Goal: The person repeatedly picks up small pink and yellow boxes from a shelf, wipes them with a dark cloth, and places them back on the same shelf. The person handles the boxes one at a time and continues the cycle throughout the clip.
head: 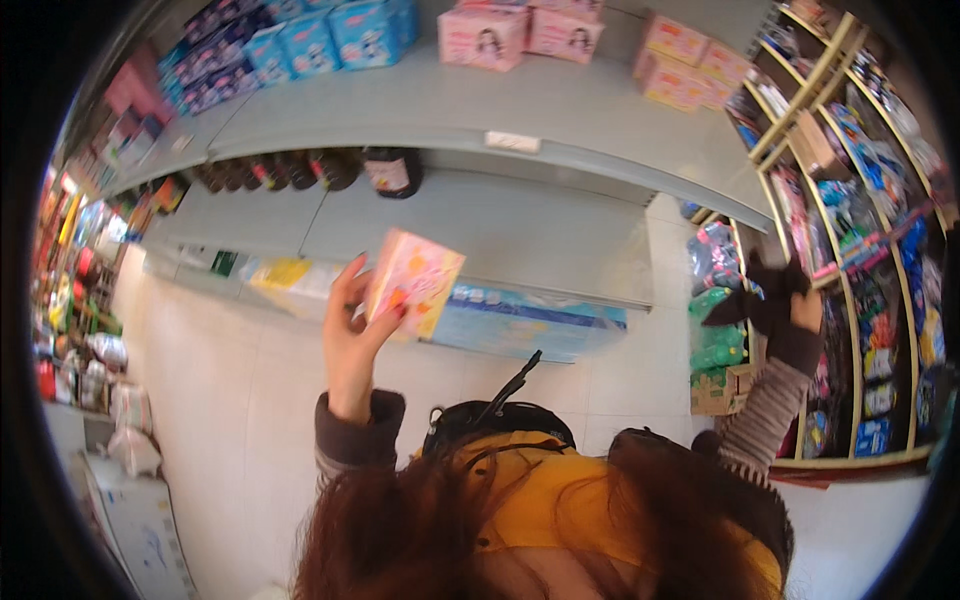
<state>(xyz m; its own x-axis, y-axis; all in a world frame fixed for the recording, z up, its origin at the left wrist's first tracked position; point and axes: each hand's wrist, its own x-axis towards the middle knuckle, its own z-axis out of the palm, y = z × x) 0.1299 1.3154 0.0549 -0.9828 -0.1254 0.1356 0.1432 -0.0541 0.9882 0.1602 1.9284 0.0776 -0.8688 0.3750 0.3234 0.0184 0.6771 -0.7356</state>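
My left hand (360,322) grips a small pink and orange patterned carton (418,281), thumb on its near face and fingers behind its left side. The carton is tilted, held in front of the lower shelf (480,217) of a grey metal unit. My right hand (807,311) reaches out to the right, near a wooden rack of packaged goods. A dark, blurred cloth or glove (776,289) covers most of it, so its fingers cannot be made out. Similar orange and pink cartons (686,67) are stacked at the right of the upper shelf (450,97).
Pink cartons (484,37) and blue packs (364,34) line the upper shelf. Dark jars (391,171) stand below it. Blue packaging (517,322) lies under the lower shelf. The wooden rack (847,322) rises at right, beside green bottles (716,326). A black bag (499,427) hangs at my front.
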